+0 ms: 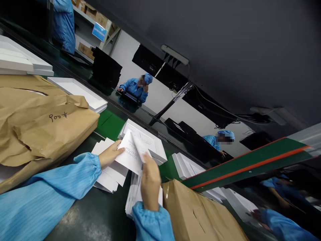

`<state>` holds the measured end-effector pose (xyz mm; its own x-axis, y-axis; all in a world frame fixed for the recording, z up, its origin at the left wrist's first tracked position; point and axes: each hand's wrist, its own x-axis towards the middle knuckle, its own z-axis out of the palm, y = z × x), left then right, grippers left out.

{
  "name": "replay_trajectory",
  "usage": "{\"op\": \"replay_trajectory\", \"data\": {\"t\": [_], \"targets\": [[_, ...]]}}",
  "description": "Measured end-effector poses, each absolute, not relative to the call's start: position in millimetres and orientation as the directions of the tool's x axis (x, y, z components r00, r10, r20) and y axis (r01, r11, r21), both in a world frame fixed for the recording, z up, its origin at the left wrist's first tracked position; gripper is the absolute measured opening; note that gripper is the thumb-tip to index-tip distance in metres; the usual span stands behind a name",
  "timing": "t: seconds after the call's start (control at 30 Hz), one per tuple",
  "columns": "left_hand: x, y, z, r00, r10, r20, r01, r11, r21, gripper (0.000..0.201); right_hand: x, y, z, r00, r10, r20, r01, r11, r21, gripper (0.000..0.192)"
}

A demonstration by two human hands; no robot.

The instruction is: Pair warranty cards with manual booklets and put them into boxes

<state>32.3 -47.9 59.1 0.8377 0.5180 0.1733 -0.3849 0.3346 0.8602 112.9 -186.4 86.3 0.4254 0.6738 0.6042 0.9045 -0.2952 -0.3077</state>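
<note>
My left hand (109, 155) pinches the left edge of a white warranty leaflet (129, 157) with grey print. At the leaflet's right side is my right hand (151, 182), slightly blurred, its fingers closed on a white sheet (141, 147) that stands up at an angle over the leaflet. Whether this sheet is a flap of the same leaflet or a separate one, I cannot tell. Loose white leaflets (106, 182) lie fanned below my left hand. Under my right hand is a stack of white leaflets (132, 195). Just behind both hands sits an open white box (159, 147).
Large brown paper packages stand at left (72, 130) and right (198, 214). More white box trays (82, 92) line the green conveyor (111, 124). A green bar with a red stripe (240, 165) slants across the right. Several co-workers in blue are around.
</note>
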Motion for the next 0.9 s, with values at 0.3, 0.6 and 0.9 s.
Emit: {"op": "replay_trajectory", "data": {"t": [0.3,0.6,0.9], "targets": [[43.3,-33.6,35.1,0.795,0.581,0.172,-0.374,0.248,0.894,0.026,120.4,-165.5,58.4,0.403,0.719,0.567,0.905,-0.221,-0.363,0.04],[44.9,-39.2,30.4,0.713,0.666,0.22,-0.329,0.04,0.943,0.019,135.9,-176.6,54.6,0.589,0.803,-0.094,0.023,-0.133,-0.991,0.039],[44.4,-43.8,25.2,0.839,0.533,0.11,-0.14,0.015,0.99,0.034,138.3,-174.8,50.5,0.716,0.698,-0.024,-0.07,0.038,-0.997,0.04]]}}
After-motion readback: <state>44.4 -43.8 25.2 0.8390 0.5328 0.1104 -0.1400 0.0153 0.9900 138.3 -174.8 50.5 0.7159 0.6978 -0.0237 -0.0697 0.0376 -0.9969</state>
